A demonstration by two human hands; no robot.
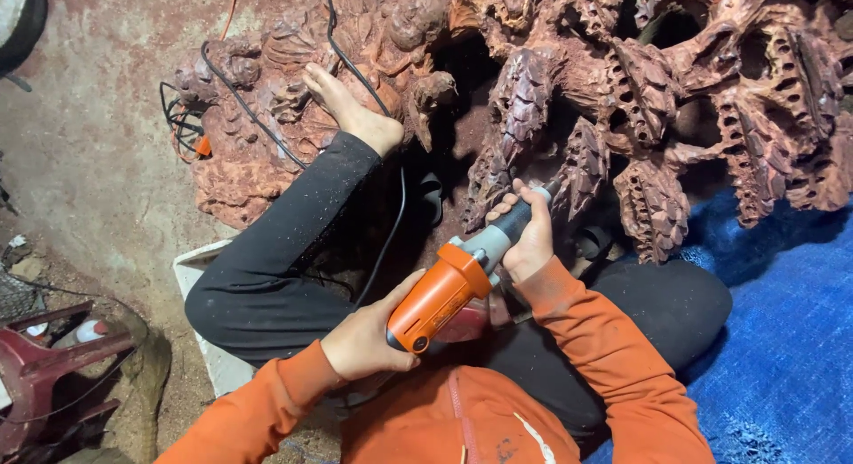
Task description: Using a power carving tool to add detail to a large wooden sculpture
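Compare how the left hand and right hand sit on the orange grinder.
The left hand cups the orange rear body of the grinder; the right hand wraps its grey front neck. The left sits nearer the person, the right nearer the carved wood. Both grip firmly and wear orange sleeves.

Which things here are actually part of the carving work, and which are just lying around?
In use:
- orange power tool, gripped by the left hand at its rear and the right hand near its nose
- reddish carved wood sculpture
- black cable

Lying about:
- red plastic chair
- blue tarp
- white board
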